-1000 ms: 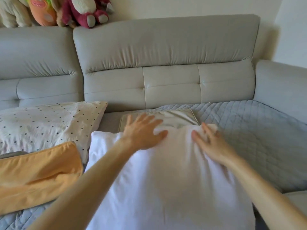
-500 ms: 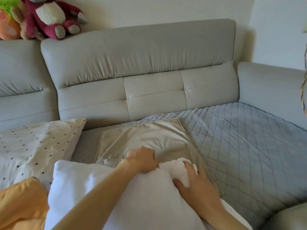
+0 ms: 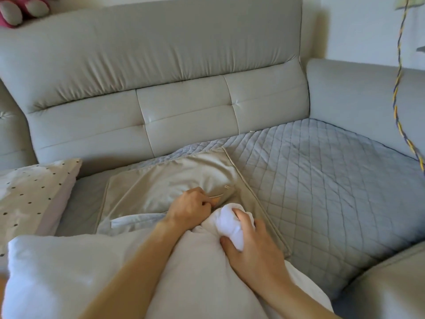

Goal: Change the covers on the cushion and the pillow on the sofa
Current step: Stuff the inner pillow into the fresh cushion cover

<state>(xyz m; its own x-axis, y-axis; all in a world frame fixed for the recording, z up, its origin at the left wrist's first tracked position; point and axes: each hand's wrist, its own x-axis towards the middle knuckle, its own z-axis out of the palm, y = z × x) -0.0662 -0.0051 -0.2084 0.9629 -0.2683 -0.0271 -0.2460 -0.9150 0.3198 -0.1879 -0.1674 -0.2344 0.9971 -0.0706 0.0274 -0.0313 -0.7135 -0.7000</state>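
White cushion insert (image 3: 69, 272): near centre, lying across the seat, its far corner bunched into a wad at the mouth of the cover. Right hand (image 3: 255, 252): fingers curled round that wadded corner, gripping it. Left hand (image 3: 188, 210): just left of the wad, fingers pinching the edge of the beige cover (image 3: 161, 183) at its opening. Beige cover: flat and piped, spread on the quilted grey-blue mat (image 3: 322, 176) beyond the insert. Polka-dot pillow (image 3: 30, 194): left, against the seat back. Grey sofa (image 3: 161, 65): backrest far, armrest right. Pink plush toy (image 3: 18, 10): far left, atop the backrest. Braided cord (image 3: 397, 88): hanging at right.
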